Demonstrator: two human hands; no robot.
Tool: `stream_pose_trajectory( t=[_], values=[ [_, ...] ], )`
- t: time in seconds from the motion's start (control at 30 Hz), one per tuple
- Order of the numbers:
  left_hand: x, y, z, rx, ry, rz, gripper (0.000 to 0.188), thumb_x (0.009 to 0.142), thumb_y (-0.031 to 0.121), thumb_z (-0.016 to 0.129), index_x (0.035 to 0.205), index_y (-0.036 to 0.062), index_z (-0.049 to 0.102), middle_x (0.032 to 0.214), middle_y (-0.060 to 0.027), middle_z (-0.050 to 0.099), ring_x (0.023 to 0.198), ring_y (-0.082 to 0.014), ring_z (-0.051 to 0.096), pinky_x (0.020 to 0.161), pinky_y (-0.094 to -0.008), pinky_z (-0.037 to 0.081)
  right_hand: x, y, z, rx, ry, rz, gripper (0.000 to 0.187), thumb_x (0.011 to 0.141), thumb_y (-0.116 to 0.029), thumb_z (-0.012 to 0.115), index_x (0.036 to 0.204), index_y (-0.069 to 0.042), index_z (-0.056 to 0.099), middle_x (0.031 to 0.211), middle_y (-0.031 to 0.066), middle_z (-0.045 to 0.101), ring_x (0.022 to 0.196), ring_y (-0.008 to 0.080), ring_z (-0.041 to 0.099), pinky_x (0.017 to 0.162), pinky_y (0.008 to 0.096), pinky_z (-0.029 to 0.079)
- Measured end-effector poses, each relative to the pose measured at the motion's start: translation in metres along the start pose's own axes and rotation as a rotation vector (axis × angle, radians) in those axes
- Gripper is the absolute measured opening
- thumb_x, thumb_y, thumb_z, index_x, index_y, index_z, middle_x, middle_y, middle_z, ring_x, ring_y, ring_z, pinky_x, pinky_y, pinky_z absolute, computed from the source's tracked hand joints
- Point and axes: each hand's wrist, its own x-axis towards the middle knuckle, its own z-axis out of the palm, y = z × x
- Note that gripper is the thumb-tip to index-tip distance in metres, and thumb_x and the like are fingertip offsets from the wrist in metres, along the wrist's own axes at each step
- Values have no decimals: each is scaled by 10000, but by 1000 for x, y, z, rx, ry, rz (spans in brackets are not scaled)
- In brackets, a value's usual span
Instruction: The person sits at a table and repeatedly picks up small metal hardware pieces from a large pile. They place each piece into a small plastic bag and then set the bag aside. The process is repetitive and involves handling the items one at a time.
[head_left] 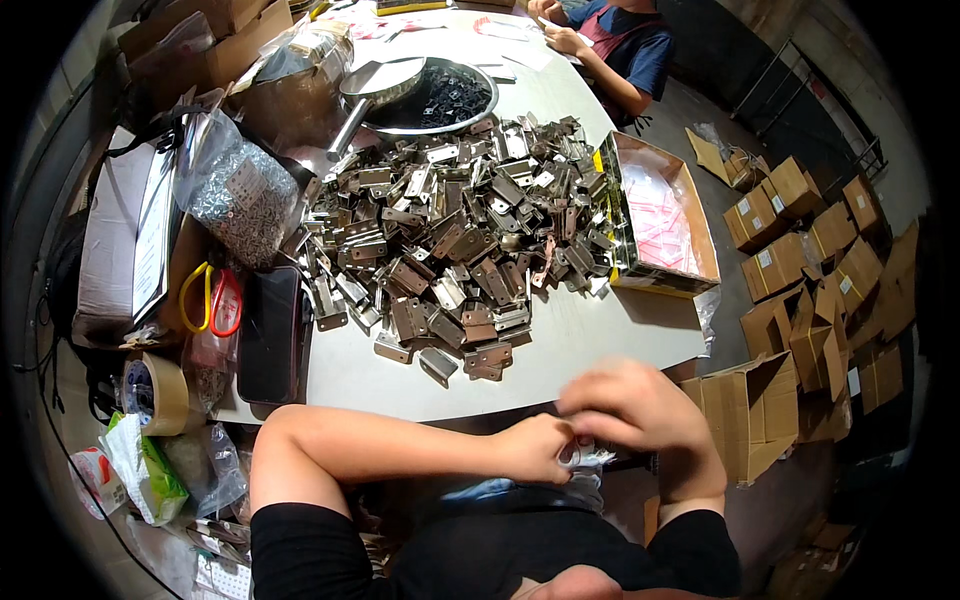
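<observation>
My left hand is closed in front of my body, just off the table's near edge. A small whitish, shiny bit shows at its fingers, too small to name. Close against it, my right hand has its fingers curled and slightly blurred, the tips meeting the left hand. What they hold between them is mostly hidden. Beyond both hands, a big heap of bent metal brackets covers the middle of the table. Nearest to my hands lie a few loose brackets at the heap's front.
At the heap's right stands an open box with pink-and-clear bags. Behind are a bowl of dark parts and a metal pan. Left lie a bag of screws, scissors and a phone. Cartons crowd the floor; another person sits opposite.
</observation>
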Motion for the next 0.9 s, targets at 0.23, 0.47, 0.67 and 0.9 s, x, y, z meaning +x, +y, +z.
stream_pose_trajectory(
  t=[0.23, 0.47, 0.67, 0.9],
  values=[
    [4, -22, 12, 76, -159, 22, 477, 701, 24, 632, 1156, -37, 501, 985, -206, 586, 867, -358, 595, 741, -427, 490, 112, 32, 90, -573, 310, -189, 614, 799, -619, 633, 1360, -391, 533, 1570, -2, 298, 1485, 356, 44, 1116, 615, -129],
    [5, -3, -11, 51, -50, 115, 532, 708, 2, 627, 1213, 9, 457, 946, -163, 570, 897, -309, 584, 791, -392, 488, 75, 60, 59, -713, 399, 147, 476, 818, -543, 653, 1215, -282, 625, 1517, -31, 380, 1439, 358, 209, 1064, 679, 194],
    [9, 5, -26, -66, 37, 196, 551, 698, -9, 628, 1221, 10, 458, 921, -117, 544, 841, -239, 563, 775, -354, 484, 13, 82, 61, -597, 601, 416, 805, 703, -637, 703, 1339, -168, 546, 1500, 160, 355, 1329, 449, 340, 1042, 665, 228],
    [7, 1, -14, 49, -199, 158, 523, 711, -17, 619, 1217, 1, 487, 997, -149, 593, 880, -274, 620, 758, -374, 513, 37, 70, 65, -540, 397, 164, 829, 720, -678, 681, 1412, -268, 478, 1577, 132, 214, 1433, 466, 138, 1099, 686, 114]
  ],
)
